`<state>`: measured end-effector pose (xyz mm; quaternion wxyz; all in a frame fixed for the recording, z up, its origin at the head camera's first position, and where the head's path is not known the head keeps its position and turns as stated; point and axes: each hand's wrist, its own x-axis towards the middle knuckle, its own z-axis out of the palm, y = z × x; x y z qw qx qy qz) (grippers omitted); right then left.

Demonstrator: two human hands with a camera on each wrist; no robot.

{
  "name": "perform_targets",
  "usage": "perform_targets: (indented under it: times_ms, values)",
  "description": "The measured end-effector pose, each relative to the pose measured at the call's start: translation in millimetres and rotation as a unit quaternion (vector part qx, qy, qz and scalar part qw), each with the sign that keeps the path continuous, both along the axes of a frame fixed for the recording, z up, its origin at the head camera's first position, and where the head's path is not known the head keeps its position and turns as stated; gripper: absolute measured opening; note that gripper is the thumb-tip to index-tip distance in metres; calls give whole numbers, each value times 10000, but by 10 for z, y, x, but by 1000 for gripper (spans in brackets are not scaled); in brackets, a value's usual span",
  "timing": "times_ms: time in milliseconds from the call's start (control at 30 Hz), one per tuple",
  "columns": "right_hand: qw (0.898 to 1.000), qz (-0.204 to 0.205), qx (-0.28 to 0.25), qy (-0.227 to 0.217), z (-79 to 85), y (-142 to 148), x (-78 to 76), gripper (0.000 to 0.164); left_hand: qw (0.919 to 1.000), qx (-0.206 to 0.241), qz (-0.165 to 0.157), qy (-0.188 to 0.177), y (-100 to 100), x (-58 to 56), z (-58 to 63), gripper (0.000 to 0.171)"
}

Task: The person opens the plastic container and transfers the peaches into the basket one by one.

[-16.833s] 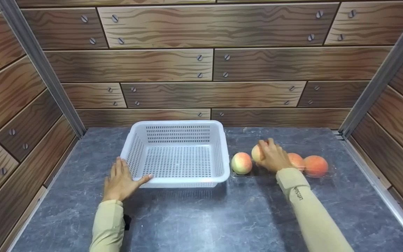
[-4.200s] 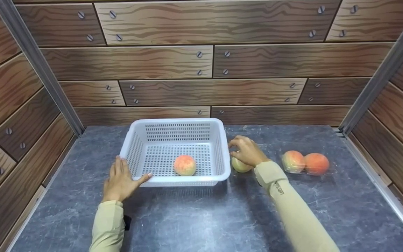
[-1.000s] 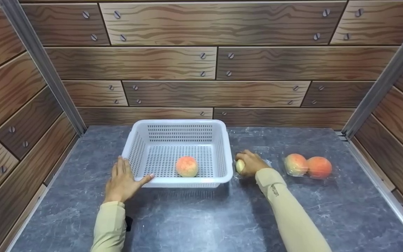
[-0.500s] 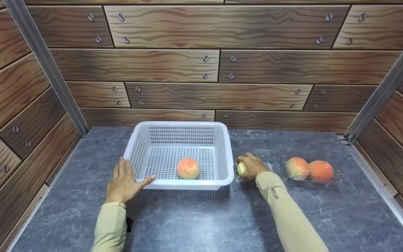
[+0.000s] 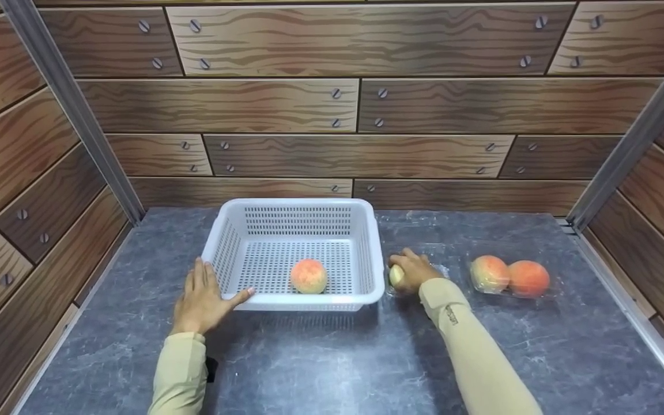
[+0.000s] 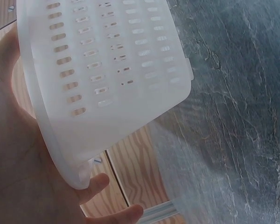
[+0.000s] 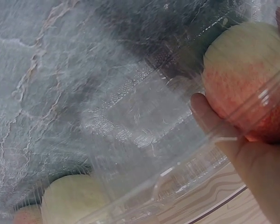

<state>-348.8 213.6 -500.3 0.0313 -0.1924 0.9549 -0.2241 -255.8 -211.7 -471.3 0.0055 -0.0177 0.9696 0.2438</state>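
Basket (image 5: 297, 202) holds one peach (image 5: 309, 276); relaxed left hand (image 5: 200, 301) touches rim (image 5: 291, 299); right hand (image 5: 415, 270) grips second peach (image 5: 396, 276) in tray (image 7: 144, 102).

Pale khaki sleeves (image 5: 180, 366), dark lettering (image 5: 451, 314) on right

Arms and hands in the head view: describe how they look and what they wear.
The left hand and right hand are bare, without gloves. Both arms wear long, plain khaki sleeves. The right sleeve carries dark lettering near its cuff, too small to read surely. A small black item shows beside the left sleeve.
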Motion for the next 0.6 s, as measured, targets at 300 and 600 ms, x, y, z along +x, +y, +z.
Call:
perform_targets:
  times_ms: [300,600]
  values:
    - [9999,-19,65,134,8,-7,1,36,10000,-1,-20,-7,8,-1,-7,121]
    - [9998,-171,96,-39,4,-20,-9,39,10000,2,9,-15,11,5,2,122]
